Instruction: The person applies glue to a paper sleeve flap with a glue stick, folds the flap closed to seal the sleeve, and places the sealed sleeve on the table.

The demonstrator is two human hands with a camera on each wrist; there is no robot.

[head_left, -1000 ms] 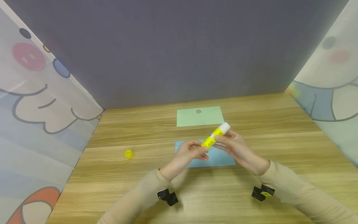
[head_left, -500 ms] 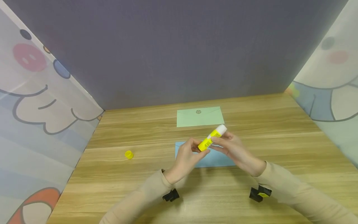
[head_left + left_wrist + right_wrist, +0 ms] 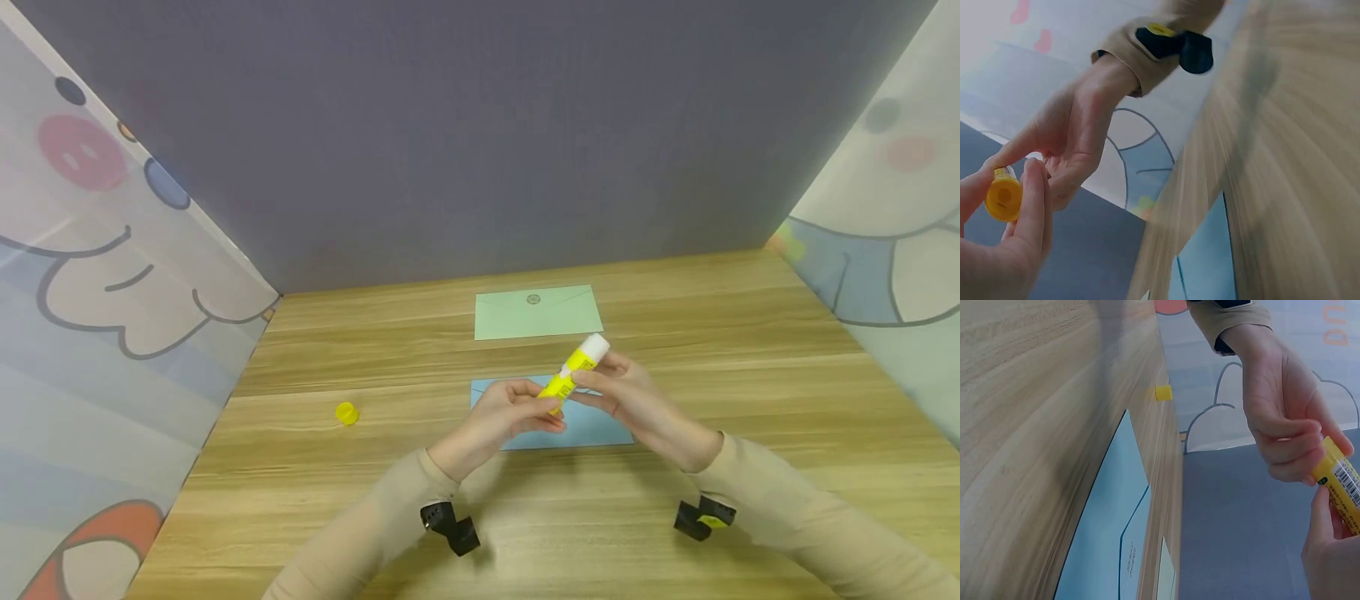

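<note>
A yellow glue stick point(image 3: 582, 360) with a white upper end is held slanted above the blue envelope point(image 3: 592, 427). My left hand point(image 3: 501, 418) pinches its lower end between thumb and fingers; the yellow round base point(image 3: 1004, 199) faces the left wrist camera. Higher on the barrel, my right hand point(image 3: 645, 408) grips it with thumb and fingers. Printed text and a barcode show on the barrel in the right wrist view. Both hands are raised off the table, partly covering the blue envelope in the head view.
A yellow cap point(image 3: 347, 413) lies on the wooden table point(image 3: 300, 492) to the left. Behind the blue envelope is a light green envelope point(image 3: 536, 321) with a round seal mark. A grey panel point(image 3: 480, 133) stands at the back, with printed cartoon walls on both sides.
My left hand turns back and forth at the glue stick's lower end. The glue stick sits slightly lower than a second ago. Cap and envelopes stay put.
</note>
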